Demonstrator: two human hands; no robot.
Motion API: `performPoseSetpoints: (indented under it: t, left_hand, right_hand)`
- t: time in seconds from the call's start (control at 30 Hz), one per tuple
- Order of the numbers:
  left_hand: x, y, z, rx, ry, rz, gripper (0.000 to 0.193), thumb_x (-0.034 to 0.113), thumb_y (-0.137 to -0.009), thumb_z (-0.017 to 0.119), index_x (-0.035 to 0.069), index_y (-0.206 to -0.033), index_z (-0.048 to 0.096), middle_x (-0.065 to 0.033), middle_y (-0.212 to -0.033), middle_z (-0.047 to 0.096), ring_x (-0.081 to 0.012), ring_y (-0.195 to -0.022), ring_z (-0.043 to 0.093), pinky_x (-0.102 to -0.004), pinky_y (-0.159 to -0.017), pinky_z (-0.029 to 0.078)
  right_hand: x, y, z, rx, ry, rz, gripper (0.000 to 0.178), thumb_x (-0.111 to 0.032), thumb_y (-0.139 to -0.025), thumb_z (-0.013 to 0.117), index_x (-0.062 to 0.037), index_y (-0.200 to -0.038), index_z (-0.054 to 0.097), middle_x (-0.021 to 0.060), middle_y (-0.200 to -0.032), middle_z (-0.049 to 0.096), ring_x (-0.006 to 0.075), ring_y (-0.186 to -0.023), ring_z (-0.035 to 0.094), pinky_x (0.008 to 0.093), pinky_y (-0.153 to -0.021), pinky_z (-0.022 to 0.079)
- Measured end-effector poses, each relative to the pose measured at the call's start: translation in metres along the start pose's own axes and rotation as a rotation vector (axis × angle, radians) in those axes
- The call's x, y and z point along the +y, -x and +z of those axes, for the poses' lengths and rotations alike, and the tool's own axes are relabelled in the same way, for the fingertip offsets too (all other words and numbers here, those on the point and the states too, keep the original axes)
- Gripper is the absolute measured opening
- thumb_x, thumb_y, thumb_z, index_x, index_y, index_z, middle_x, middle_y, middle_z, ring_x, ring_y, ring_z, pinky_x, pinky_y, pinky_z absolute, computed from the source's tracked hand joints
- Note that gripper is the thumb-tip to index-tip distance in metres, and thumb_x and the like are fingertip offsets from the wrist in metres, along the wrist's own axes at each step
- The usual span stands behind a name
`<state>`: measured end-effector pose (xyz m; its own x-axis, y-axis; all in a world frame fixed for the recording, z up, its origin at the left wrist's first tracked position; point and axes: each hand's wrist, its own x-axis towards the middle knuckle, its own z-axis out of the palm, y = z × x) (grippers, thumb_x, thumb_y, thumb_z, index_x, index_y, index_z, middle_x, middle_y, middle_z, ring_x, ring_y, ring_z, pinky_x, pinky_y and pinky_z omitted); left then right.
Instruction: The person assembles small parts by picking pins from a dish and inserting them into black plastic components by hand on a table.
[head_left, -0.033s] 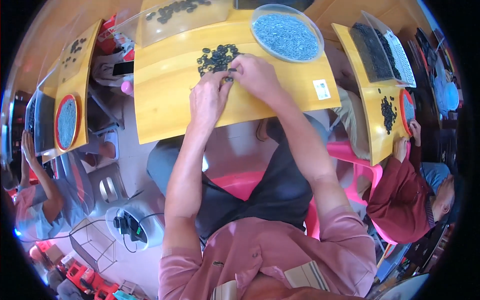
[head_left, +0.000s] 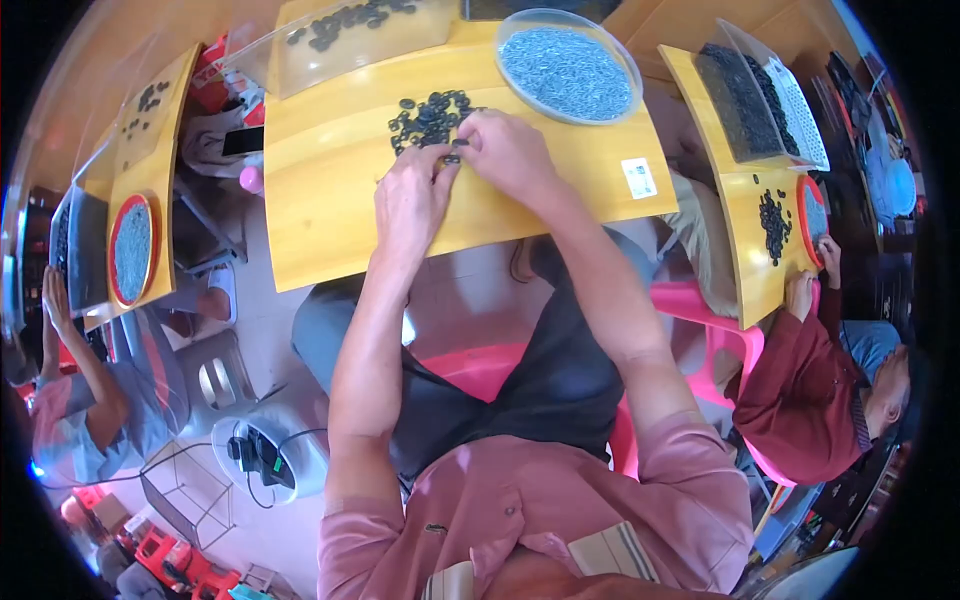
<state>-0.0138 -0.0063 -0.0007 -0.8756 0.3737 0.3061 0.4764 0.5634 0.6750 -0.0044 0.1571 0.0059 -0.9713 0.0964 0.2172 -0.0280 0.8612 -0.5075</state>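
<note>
Both my hands meet at a yellow wooden table (head_left: 330,190), just in front of a loose pile of small black oval parts (head_left: 428,118). My left hand (head_left: 410,195) has its thumb and fingers drawn together near the fingertips of the other. My right hand (head_left: 508,150) pinches a small black part (head_left: 460,143). Another black part (head_left: 452,159) lies just beneath the fingertips. Whether my left fingers also grip a part is too small to tell. Behind my right hand stands a round clear tub (head_left: 580,121) full of small silvery metal pieces, apparently screws.
A clear plastic bin (head_left: 420,55) with black parts stands at the table's far left. A white label (head_left: 639,178) is on the right side. People work at yellow side tables (head_left: 745,290), where red-rimmed tubs (head_left: 153,215) stand. A pink stool (head_left: 470,372) is under me.
</note>
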Motion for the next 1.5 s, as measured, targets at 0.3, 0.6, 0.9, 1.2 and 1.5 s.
performPoseSetpoints:
  t: [0.3, 0.6, 0.9, 1.2, 1.5]
  left_hand:
    - [0.001, -0.001, 0.006, 0.08, 0.404, -0.2, 0.029, 0.01, -0.087, 0.073, 0.002, -0.114, 0.067, -0.0053, -0.079, 0.065, -0.0095, -0.068, 0.06, -0.026, -0.061, 0.05]
    - [0.002, -0.002, 0.0, -0.073, 0.965, -0.418, 0.018, 0.004, -0.09, 0.068, -0.002, -0.107, 0.068, -0.0068, -0.085, 0.07, -0.0104, -0.071, 0.064, -0.023, -0.064, 0.052]
    - [0.012, 0.005, -0.005, -0.145, 0.327, -0.057, 0.013, 0.008, -0.081, 0.074, 0.0, -0.092, 0.073, -0.0119, -0.081, 0.066, -0.0189, -0.068, 0.063, -0.0311, -0.064, 0.051]
    - [0.004, 0.0, -0.003, -0.118, 0.154, 0.015, 0.012, 0.009, -0.082, 0.073, 0.0, -0.091, 0.072, -0.0144, -0.086, 0.063, -0.0275, -0.075, 0.065, -0.0369, -0.068, 0.052]
    - [0.004, 0.0, -0.005, -0.114, 0.141, 0.022, 0.012, 0.01, -0.083, 0.072, 0.001, -0.091, 0.072, -0.0142, -0.082, 0.061, -0.0278, -0.073, 0.063, -0.0373, -0.066, 0.051]
  right_hand:
    - [-0.002, 0.012, -0.011, 0.109, -0.214, -0.048, 0.02, -0.016, -0.076, 0.072, -0.0071, -0.091, 0.063, 0.0085, -0.085, 0.066, 0.0275, -0.08, 0.067, 0.0403, -0.07, 0.052]
    - [-0.006, 0.025, -0.026, 0.166, -0.161, -0.348, 0.021, -0.011, -0.077, 0.07, -0.0086, -0.097, 0.063, 0.0084, -0.088, 0.065, 0.0288, -0.078, 0.065, 0.0412, -0.071, 0.051]
    - [0.064, -0.019, -0.096, 0.188, 0.167, 0.364, 0.011, -0.015, -0.079, 0.068, -0.011, -0.089, 0.073, 0.014, -0.096, 0.071, 0.0319, -0.091, 0.068, 0.0448, -0.078, 0.053]
    - [0.083, -0.037, -0.071, 0.155, 0.237, 0.322, 0.015, -0.018, -0.077, 0.07, -0.0097, -0.088, 0.075, 0.0117, -0.084, 0.072, 0.0313, -0.086, 0.069, 0.0425, -0.078, 0.053]
    - [0.102, -0.031, -0.076, 0.218, -0.176, 0.305, 0.012, -0.013, -0.08, 0.069, -0.0047, -0.088, 0.074, 0.0087, -0.077, 0.072, 0.0181, -0.071, 0.068, 0.0319, -0.066, 0.052]
